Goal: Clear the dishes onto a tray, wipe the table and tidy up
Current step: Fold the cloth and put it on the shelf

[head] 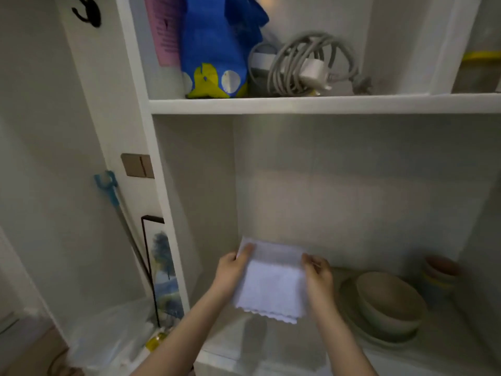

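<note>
Cloth [271,283]: white, folded, scalloped lower edge, held in the air in front of the lower compartment of a white cupboard [325,104], above its lower shelf.

Left hand [233,270]: grips the cloth's left edge, fingers curled over the upper left corner.

Right hand [318,272]: pinches the cloth's right edge near the upper corner, fingers curled.

Lower shelf, right of the cloth: 1 stack of beige bowls [390,302] nested on a plate [379,340]; behind it, at the far right, 1 stack of coloured cups [439,275], blurred.

Upper shelf: 1 blue bag [217,50] with yellow and white markings, upright; 1 pink sheet [165,31] to its left; 1 coiled grey cable [311,63] with a white plug to its right.

Left of the cupboard: 1 black wall hook [89,12] at the top, 1 brown switch plate [137,166], 1 blue-handled pole [108,188] leaning, 1 framed picture [162,267] standing on edge, 1 clear plastic bag [113,335] at floor level.
</note>
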